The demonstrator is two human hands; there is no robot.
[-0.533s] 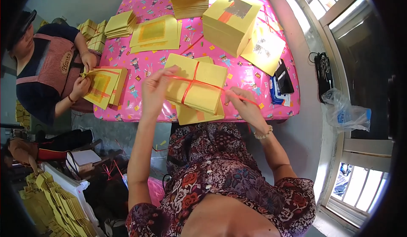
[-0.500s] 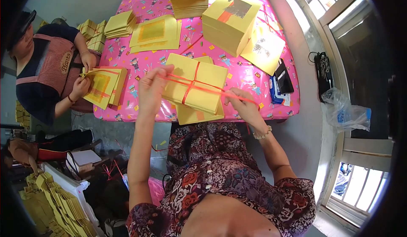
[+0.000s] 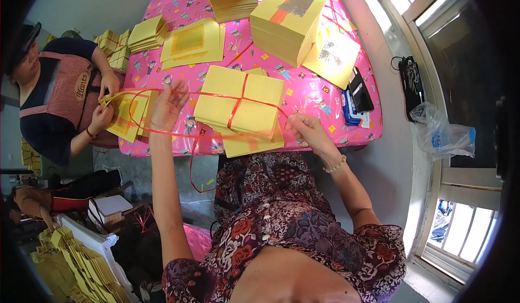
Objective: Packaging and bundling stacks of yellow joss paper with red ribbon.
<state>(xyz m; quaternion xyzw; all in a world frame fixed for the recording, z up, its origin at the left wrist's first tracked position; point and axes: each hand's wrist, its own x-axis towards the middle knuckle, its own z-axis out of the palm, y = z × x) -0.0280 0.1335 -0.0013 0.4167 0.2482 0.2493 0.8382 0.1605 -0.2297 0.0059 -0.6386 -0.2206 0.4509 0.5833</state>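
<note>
A bundle of folded yellow paper (image 3: 216,94) lies at the table's near edge, crossed by red ribbon (image 3: 236,113). More yellow sheets (image 3: 249,150) stick out beneath it. At the bundle's right edge, my right hand (image 3: 307,131) is closed in a pinch on the ribbon. My left hand (image 3: 169,107) is raised to the left of the bundle, its fingers apart. A loose loop of ribbon sweeps around that hand and across its wrist, and one length hangs below the table edge.
A tall block of yellow paper (image 3: 279,35) and another stack (image 3: 233,2) stand at the back. A phone (image 3: 360,93) lies by a blue-and-white packet (image 3: 352,113) on the right. To the left, a co-worker (image 3: 65,97) holds yellow paper (image 3: 129,120) with red ribbon.
My left hand has moved left and opened from its grip on the ribbon. The ribbon, stretched taut before, now forms a wide slack loop. My right hand stays beside the bundle.
</note>
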